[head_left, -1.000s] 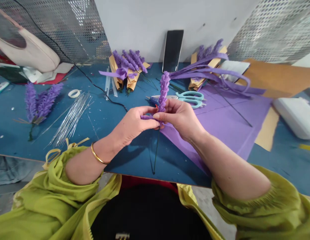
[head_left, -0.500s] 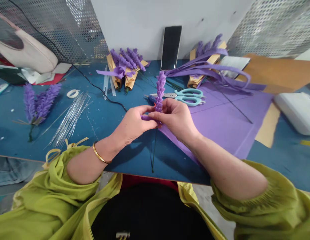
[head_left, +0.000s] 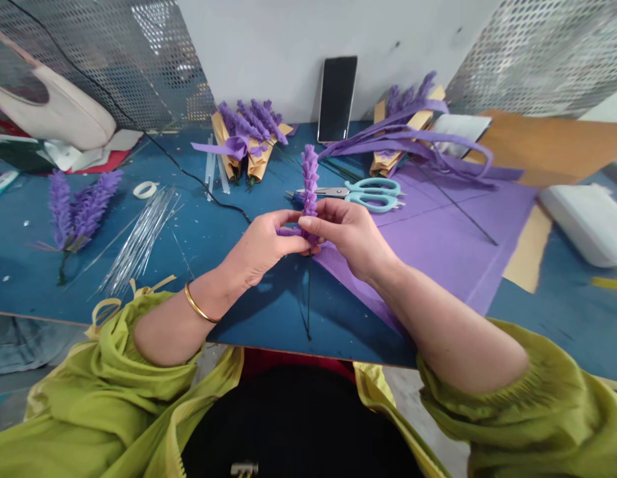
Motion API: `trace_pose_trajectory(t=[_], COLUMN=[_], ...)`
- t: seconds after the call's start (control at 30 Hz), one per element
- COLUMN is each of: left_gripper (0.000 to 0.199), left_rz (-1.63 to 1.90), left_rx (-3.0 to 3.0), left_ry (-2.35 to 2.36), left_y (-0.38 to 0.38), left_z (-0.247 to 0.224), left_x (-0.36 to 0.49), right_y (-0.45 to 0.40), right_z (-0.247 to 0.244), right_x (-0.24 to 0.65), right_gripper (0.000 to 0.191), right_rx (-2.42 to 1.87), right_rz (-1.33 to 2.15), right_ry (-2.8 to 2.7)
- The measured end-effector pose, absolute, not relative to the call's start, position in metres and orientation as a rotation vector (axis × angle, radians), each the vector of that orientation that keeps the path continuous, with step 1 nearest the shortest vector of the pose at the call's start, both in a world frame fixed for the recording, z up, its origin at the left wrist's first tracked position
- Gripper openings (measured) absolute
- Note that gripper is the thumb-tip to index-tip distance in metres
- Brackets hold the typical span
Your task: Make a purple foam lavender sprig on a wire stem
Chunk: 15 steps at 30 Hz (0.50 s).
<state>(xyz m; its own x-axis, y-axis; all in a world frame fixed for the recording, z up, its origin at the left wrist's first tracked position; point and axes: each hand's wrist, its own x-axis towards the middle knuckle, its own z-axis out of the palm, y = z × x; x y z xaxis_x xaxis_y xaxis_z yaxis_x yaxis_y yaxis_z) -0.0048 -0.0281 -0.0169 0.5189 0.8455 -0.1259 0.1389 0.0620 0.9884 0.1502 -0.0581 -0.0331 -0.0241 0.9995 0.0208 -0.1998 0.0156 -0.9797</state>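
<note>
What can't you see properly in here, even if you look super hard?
All in the head view:
- Bottom of the purple flower: the left hand and right hand cover it.
- Dark blue thing: partly hidden behind the flower and fingers.
- Pale bag: cut off by the left edge.
- White specks on the table: too small to tell what they are.

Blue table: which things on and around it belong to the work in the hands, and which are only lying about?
Likely part of the work:
purple flower spike, in right hand
small purple piece, in left hand
purple sheet
purple strips
scissors
silver wires

Seemingly just lying about:
phone
pale handbag
black cable
</note>
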Motion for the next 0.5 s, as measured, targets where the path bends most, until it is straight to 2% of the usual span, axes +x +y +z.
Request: trace_pose_trajectory(t=[0.13, 0.33, 0.5], left_gripper=[0.026, 0.021, 0.018], left_rz=[0.649, 0.569, 0.587], left_rx=[1.348, 1.299, 1.299], left_ry=[0.834, 0.708, 0.786], left_y=[-0.026, -0.021, -0.019], left_z=[-0.014, -0.012, -0.011], left_x=[-0.008, -0.014, -0.017], right_y=[-0.055, -0.052, -0.051], right_z=[-0.028, -0.025, -0.026], right_x=[0.16, 0.167, 0.17], right_gripper=[0.014, 0.019, 0.021], right_rx=[-0.905, -0.862, -0.874], right_rz=[1.489, 1.562, 1.531], right_ry=[-1.069, -0.989, -1.004])
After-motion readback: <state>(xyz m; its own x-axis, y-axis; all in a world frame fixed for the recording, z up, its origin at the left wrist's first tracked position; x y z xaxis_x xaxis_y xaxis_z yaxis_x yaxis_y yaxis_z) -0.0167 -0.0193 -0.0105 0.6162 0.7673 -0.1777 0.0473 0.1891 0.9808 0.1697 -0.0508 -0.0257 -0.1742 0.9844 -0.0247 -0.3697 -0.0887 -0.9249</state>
